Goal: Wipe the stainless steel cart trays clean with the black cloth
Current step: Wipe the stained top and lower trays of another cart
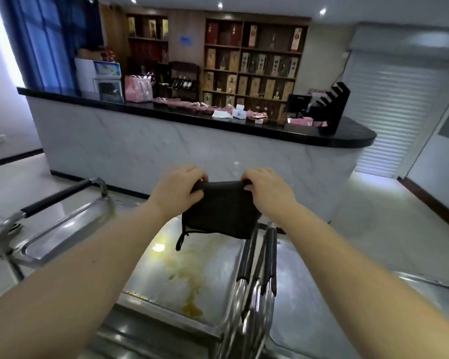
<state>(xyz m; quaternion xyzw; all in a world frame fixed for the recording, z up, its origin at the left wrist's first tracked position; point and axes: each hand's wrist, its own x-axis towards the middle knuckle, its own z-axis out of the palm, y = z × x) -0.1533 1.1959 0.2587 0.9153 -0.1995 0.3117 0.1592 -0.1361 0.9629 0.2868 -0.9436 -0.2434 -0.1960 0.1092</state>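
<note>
Your left hand (178, 189) and right hand (266, 189) each pinch top corner of black cloth (221, 211). Cloth hangs folded, clear of tray (218, 275). Yellow stain (189, 286) at cloth's 6 o'clock. Likely you're squaring pad before wiping.
</note>
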